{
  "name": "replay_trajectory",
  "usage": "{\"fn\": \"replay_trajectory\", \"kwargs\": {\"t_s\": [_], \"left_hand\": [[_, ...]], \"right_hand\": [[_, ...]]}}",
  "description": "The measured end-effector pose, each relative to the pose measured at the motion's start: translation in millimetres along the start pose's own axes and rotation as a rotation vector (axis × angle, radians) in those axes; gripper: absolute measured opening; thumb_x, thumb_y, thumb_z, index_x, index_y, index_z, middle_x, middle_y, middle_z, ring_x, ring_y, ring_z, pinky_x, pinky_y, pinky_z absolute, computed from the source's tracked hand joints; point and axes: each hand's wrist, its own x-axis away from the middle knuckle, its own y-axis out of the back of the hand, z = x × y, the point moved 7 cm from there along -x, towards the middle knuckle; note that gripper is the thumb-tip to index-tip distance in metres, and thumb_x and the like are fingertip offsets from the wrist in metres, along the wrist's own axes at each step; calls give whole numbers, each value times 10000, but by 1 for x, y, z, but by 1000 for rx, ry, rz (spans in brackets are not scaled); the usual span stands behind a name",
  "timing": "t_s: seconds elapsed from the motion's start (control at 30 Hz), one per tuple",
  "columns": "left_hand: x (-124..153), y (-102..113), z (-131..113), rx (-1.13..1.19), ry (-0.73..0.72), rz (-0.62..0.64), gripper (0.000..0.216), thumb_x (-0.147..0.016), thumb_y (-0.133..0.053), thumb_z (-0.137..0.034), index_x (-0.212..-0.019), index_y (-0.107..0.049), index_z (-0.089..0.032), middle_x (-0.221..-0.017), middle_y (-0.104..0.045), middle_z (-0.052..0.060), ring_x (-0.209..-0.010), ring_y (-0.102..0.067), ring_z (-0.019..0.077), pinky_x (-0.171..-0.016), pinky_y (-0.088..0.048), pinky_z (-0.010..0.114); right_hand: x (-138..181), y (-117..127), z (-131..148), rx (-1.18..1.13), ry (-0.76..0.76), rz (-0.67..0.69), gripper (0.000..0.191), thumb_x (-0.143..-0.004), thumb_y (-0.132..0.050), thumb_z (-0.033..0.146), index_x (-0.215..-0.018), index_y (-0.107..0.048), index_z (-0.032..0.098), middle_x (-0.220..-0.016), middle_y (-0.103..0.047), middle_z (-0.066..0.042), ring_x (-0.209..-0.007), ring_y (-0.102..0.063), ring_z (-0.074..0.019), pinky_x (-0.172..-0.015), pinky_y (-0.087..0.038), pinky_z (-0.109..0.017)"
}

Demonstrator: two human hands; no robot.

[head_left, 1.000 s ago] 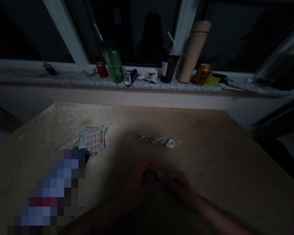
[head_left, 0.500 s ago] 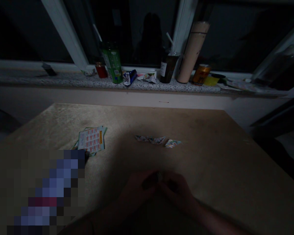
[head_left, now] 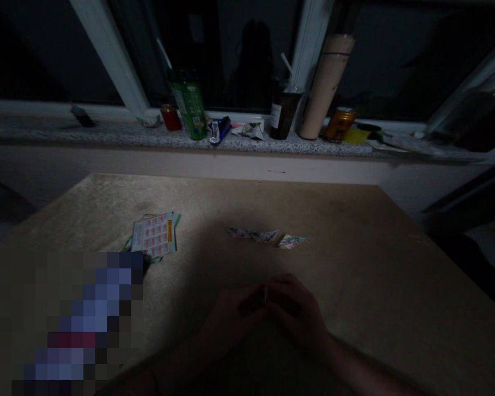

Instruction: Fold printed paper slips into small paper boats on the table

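Observation:
Low in the middle of the head view, my left hand (head_left: 230,313) and my right hand (head_left: 300,311) meet at the fingertips, deep in shadow. Both are closed on a small folded paper piece (head_left: 266,294), of which only a narrow pale edge shows between the fingers. Beyond the hands, a printed folded paper strip (head_left: 265,236) lies on the table, its left part pointed. Close to its right end sits a separate folded paper piece (head_left: 291,241), roughly diamond-shaped. Neither hand touches these two.
A stack of printed paper sheets (head_left: 152,235) lies left on the wooden table (head_left: 355,264), beside a pixelated blurred area. On the granite sill (head_left: 239,144) stand a green cup (head_left: 192,107), a dark cup with a straw (head_left: 283,115), a pink thermos (head_left: 326,88) and an orange can (head_left: 340,125).
My right hand's fingers have moved up and forward over the paper piece, with the knuckles now higher. My left hand stays nearly in place. The papers on the table have not moved.

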Motion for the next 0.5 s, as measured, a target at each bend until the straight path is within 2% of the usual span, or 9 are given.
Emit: {"fn": "replay_trajectory", "kwargs": {"t_s": [0.1,0.2,0.37,0.5], "left_hand": [[-1,-1,1,80,9,31,357,-788,-628,-225,-1145,-638,-218,-1003,-709,-1,-901,-647,202,-820,-471,269],[-2,0,5,95,30,8,376,-788,-617,-225,-1163,-625,-196,-1025,-704,21,-921,-644,212,-841,-471,292],[0,-1,11,143,53,-4,511,-821,-572,-284,-1311,-480,-175,-1091,-679,61,-960,-632,219,-856,-472,317],[1,-3,10,63,53,46,339,-853,-528,-293,-1163,-604,-178,-1023,-692,38,-894,-628,204,-797,-469,278]], "right_hand": [[0,0,0,22,0,1,280,-827,-613,198,-1097,-628,272,-1016,-627,-63,-919,-609,-179,-772,-516,-299],[1,1,2,42,-2,-21,277,-841,-588,190,-1104,-623,269,-1001,-643,-59,-905,-621,-175,-774,-520,-294],[3,3,10,75,73,-57,306,-858,-555,157,-1135,-601,281,-1010,-657,-59,-887,-638,-165,-750,-530,-268],[6,3,14,115,140,-52,329,-871,-528,151,-1168,-578,284,-1031,-652,-67,-906,-640,-170,-757,-535,-274]]}}
